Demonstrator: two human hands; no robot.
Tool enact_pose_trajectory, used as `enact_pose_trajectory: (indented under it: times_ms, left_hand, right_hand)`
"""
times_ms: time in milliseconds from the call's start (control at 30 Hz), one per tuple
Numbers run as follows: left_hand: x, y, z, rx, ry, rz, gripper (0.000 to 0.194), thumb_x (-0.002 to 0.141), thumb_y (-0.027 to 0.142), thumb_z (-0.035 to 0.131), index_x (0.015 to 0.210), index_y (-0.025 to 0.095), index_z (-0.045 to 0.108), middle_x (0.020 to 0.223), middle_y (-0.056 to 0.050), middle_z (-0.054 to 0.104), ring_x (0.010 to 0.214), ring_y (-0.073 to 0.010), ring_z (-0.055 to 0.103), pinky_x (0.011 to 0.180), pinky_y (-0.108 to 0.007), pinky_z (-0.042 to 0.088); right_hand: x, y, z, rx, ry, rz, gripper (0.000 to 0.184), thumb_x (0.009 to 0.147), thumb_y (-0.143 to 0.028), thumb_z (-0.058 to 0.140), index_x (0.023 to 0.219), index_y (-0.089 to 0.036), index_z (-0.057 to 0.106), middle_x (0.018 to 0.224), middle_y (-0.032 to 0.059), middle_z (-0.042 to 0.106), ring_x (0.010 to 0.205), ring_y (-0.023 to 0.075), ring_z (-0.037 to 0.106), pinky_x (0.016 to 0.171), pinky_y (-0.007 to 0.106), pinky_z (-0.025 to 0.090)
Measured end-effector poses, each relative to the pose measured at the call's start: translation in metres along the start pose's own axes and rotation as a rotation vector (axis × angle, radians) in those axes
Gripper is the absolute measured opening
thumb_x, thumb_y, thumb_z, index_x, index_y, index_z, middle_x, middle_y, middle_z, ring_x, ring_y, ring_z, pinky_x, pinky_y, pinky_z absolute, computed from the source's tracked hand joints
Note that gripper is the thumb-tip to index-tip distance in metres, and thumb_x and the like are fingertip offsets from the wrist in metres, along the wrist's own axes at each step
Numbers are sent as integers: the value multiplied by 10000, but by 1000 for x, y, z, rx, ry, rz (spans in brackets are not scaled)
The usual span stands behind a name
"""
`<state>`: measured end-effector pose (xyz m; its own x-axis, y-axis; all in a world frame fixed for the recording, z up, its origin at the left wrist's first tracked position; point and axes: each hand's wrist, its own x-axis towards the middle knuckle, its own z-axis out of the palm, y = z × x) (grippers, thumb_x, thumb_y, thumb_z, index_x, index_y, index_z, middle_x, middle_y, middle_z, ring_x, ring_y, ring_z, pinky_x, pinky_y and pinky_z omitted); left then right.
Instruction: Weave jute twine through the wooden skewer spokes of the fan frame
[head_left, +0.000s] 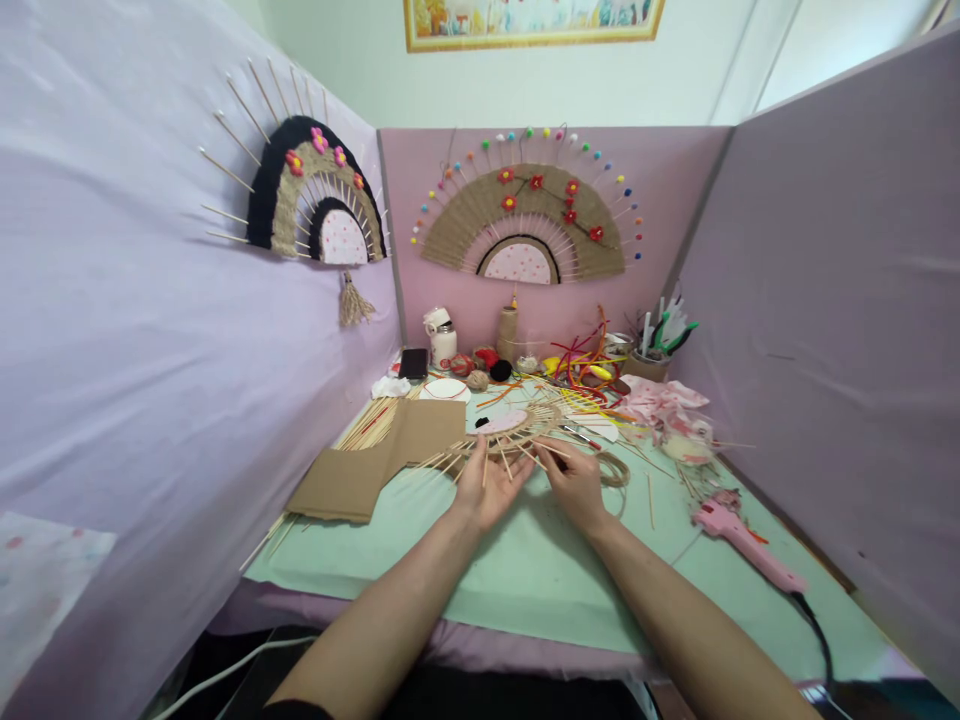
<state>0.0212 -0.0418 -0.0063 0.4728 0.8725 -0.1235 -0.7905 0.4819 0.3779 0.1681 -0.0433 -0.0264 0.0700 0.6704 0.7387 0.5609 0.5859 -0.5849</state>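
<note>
A half-round fan frame [504,424] with a pink dotted centre, radiating thin wooden sticks and tan twine woven around it is held low above the table. My left hand [491,492] grips its near side, thumb on top and palm turned up beneath the sticks. At the frame's near right edge, my right hand [576,482] has its fingers pinched together among the sticks; whether they hold twine or a stick is too small to tell. A coil of twine [615,468] lies just right of my right hand. A small black piece [481,422] shows at the frame's left.
Folded cardboard [337,485] and loose sticks [367,428] lie left. A pink glue gun [750,545] rests right, its cord off the edge. Yarn balls [477,380], a white bottle [442,340] and a tool holder [646,365] stand behind. Two finished fans [525,200] hang on the partitions.
</note>
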Motion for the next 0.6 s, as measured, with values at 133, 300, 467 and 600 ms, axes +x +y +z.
enact_pose_trajectory:
  times_ms: [133, 300, 467, 600]
  left_hand:
    - [8, 3, -4, 34, 89, -26, 331, 858, 305, 478, 1048, 43, 550, 934, -173, 665, 922, -210, 638, 841, -305, 494]
    - [4, 4, 0, 88, 78, 16, 300, 826, 189, 509, 1117, 119, 533, 944, -119, 677, 893, -191, 650, 835, -312, 497]
    - [-3, 7, 3, 152, -17, 155, 435, 846, 224, 500, 1275, 220, 430, 1069, -97, 651, 985, -206, 622, 885, -360, 469]
    - [-3, 16, 7, 251, -107, 210, 490, 860, 270, 489, 1335, 255, 369, 1144, -96, 621, 1024, -218, 602, 925, -402, 439]
  right_hand:
    - [-1, 1, 1, -29, -31, -15, 183, 827, -290, 541, 910, -217, 686, 877, 59, 709, 753, 196, 659, 681, 323, 528]
    - [0, 0, -4, 18, -75, -30, 187, 835, -278, 535, 951, -214, 667, 890, 56, 704, 767, 185, 658, 684, 294, 520]
    - [0, -5, -10, 42, -109, -5, 204, 823, -315, 550, 954, -202, 657, 837, 52, 689, 644, 161, 622, 608, 268, 488]
    - [1, -7, -11, 23, -161, 48, 241, 809, -370, 556, 907, -177, 661, 699, 36, 645, 499, 121, 509, 519, 250, 419]
